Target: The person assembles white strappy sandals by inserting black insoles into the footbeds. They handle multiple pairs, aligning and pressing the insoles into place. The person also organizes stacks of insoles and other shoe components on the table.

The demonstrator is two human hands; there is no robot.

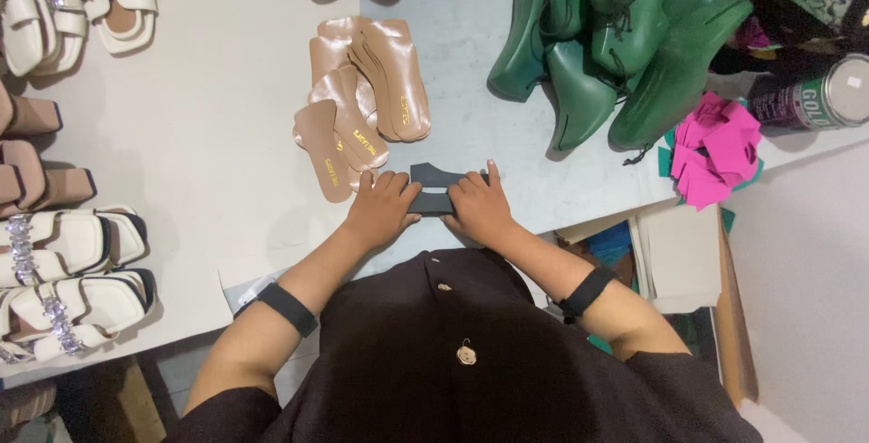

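Dark grey, flat and stiff-looking: a cut shoe piece [433,189] at the near edge of the pale table [208,126], pinched from both sides. Left hand [380,208] closed on its left end, fingers curled over the top; right hand [480,206] closed on its right end the same way, index finger stretched forward. Seemingly pressed down or bent against the tabletop, though hard to tell from above with the knuckles hiding the middle.

Just beyond the piece and slightly left, a fanned heap of shiny tan insoles [362,99], nearest one almost touching the left fingertips. Further beyond and to the right, a pile of green shoe lasts [606,36]. Right of the piece, pink scraps [715,149] and a metal can [815,95] on its side. Far left of the piece, cream sandals [63,262] with sparkly straps, in rows.

Risks, as a guess: uneven pressure creasing or kinking the narrow waist of the piece; a slipping hand knocking the insoles out of order; the piece sliding off the near table edge, so close to it.
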